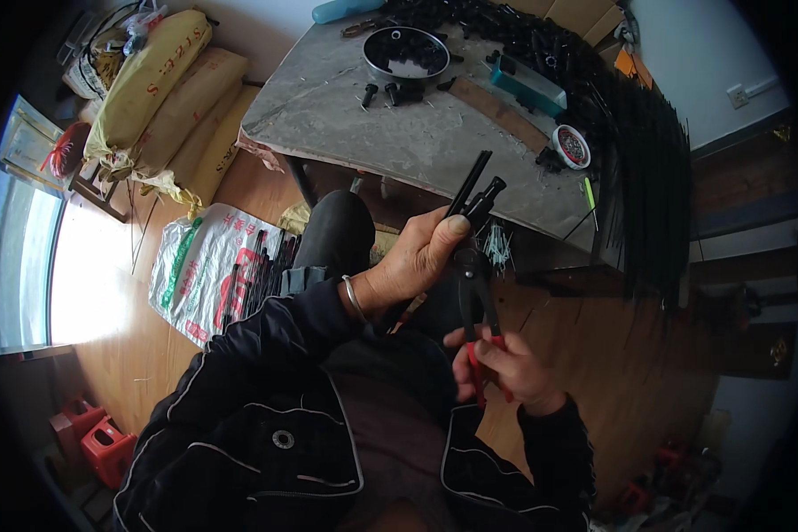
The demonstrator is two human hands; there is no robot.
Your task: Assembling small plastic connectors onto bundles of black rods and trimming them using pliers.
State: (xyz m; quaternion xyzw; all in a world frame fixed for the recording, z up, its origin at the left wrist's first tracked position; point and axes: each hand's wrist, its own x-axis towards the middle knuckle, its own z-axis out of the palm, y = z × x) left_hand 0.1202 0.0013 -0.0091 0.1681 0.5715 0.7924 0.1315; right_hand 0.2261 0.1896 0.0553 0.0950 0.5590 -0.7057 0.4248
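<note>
My left hand (417,262) grips a thin black rod-like part (472,184) that sticks up toward the table edge. My right hand (504,365) is closed on the red handles of a pair of pliers (475,297). The pliers' dark jaws reach up to the black part just below my left thumb. A metal bangle sits on my left wrist. Both forearms wear dark jacket sleeves.
A grey table (390,133) ahead carries a round metal pan (406,51) with black pieces, a teal box (528,84), a small round tin (571,146) and a heap of long black rods (634,168). Yellow sacks (160,97) and a white printed bag (213,266) lie left on the wooden floor.
</note>
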